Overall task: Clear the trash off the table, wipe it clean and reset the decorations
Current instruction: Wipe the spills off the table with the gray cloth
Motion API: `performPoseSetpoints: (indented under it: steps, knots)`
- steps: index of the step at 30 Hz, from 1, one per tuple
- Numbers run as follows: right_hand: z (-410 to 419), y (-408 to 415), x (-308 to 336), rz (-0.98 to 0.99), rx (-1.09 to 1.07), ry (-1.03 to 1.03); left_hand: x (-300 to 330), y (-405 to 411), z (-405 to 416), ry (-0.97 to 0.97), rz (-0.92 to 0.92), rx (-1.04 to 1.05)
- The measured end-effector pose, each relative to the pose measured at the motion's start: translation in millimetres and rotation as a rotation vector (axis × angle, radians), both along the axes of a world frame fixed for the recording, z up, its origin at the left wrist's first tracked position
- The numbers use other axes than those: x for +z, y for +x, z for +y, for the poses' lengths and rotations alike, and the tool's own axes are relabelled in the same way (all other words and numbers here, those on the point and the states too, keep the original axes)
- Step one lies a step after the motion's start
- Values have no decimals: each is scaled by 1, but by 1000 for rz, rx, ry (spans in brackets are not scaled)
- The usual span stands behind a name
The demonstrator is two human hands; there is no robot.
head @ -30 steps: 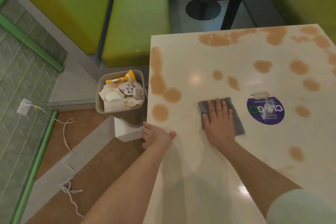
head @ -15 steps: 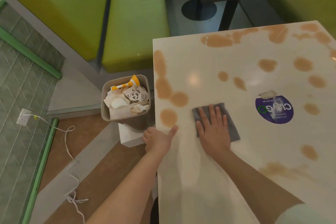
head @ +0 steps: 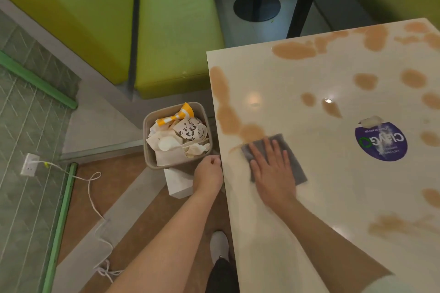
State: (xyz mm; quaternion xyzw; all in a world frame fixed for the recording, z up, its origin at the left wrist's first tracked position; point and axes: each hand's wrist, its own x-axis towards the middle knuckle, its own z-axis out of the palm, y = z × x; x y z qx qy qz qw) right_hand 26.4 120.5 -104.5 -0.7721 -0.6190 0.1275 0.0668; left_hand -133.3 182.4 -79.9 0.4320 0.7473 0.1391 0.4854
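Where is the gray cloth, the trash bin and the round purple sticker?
gray cloth [head: 295, 169]: head view, bare right edge beside the right hand [head: 271, 169].
trash bin [head: 152, 162]: head view, near-left rim.
round purple sticker [head: 381, 141]: head view, its middle, on the table [head: 333, 173].

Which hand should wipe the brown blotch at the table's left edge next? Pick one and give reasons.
Right. The right hand already presses flat on the grey cloth, beside the blotch. The left hand is off the table edge, without a cloth.
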Motion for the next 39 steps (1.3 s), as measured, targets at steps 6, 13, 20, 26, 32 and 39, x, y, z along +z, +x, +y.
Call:
performPoseSetpoints:
  steps: [6, 13, 20, 26, 32, 39]
  knots:
    - [-17, -48, 1, 31, 7, 36, 5, -4, 14, 9, -25, -76]
    - [59, 8, 1, 6, -62, -50, 18, 9, 33, 124, 99, -231]
    - [12, -29, 4, -4, -56, 20, 24, 12, 62, 134, 314, -349]
    - [70, 30, 7, 8, -24, -67, 14, 10, 80, 71, 328, -322]
    - [31, 26, 3, -35, -173, 1, 11, 13, 91, 45, 412, -366]
    - [54, 26, 6, 31, -6, -31, 19, 29, 97, 48, 645, -484]
